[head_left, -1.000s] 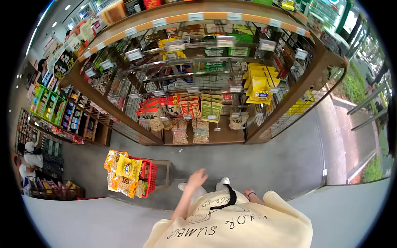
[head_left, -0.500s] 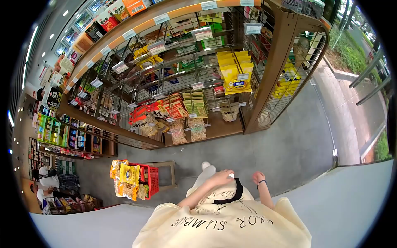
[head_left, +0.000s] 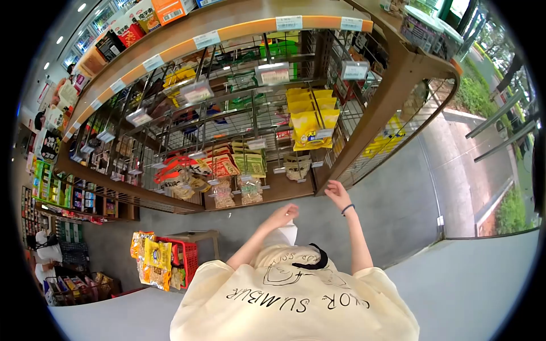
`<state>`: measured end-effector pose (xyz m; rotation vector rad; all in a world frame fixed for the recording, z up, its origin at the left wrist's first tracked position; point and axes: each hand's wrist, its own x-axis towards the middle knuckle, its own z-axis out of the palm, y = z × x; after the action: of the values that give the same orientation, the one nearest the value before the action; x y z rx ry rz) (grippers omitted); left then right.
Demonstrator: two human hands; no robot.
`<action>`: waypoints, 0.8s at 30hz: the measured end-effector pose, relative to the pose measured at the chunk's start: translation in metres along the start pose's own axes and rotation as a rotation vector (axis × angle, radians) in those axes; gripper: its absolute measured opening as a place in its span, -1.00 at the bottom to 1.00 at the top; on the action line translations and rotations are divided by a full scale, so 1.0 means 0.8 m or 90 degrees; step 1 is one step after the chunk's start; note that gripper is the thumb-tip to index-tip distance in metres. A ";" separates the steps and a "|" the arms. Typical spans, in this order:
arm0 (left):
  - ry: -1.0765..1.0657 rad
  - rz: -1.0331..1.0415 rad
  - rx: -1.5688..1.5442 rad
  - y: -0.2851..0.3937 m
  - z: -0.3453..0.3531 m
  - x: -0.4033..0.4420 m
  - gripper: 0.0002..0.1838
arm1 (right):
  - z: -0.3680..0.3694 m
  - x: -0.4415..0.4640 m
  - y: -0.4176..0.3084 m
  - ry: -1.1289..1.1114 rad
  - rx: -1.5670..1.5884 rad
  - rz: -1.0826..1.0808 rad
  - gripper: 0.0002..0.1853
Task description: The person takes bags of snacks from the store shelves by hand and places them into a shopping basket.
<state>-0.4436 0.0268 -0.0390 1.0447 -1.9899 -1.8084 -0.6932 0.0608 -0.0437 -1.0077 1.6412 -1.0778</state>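
Note:
My left hand [head_left: 282, 216] is out in front of my body, above my leg, with its fingers curled inward. A small pale spot shows at its fingertips, too small to name. My right hand [head_left: 339, 195], with a dark band on the wrist, reaches toward the lower right of the shelf rack [head_left: 364, 119]. Its fingers are stretched out and apart, and they hold nothing. Above it, yellow snack bags [head_left: 313, 122] hang from a hook. Left of it, a patterned bag [head_left: 297, 167] hangs low, beside green packets [head_left: 249, 165] and red packets [head_left: 220, 162].
A red shopping basket [head_left: 188, 256] filled with yellow snack bags [head_left: 157, 254] rests by a low stool [head_left: 199, 235] at left. Other people and a loaded cart [head_left: 74, 290] are farther left. Glass stands on the right.
Both hands have moved forward, away from my body toward the rack, and the right hand has stretched its fingers out. The view has shifted, bringing the shelf closer.

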 end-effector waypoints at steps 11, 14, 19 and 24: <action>0.319 0.110 -0.028 0.060 -0.091 0.167 -0.50 | 0.004 0.144 -0.079 0.127 -0.041 -0.198 -0.20; 0.310 0.112 -0.047 0.070 -0.106 0.190 -0.43 | 0.000 0.184 -0.045 0.077 0.050 -0.219 -0.25; 0.187 0.082 -0.148 0.080 -0.114 0.206 -0.40 | 0.001 0.199 -0.041 0.124 -0.016 -0.158 -0.55; 0.200 0.111 -0.151 0.044 -0.104 0.226 -0.45 | 0.007 0.184 -0.037 0.118 -0.081 -0.143 -0.66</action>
<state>-0.5317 -0.1547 -0.0388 0.9784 -1.5870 -1.6263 -0.7215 -0.0864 -0.0524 -1.2295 1.7956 -1.2592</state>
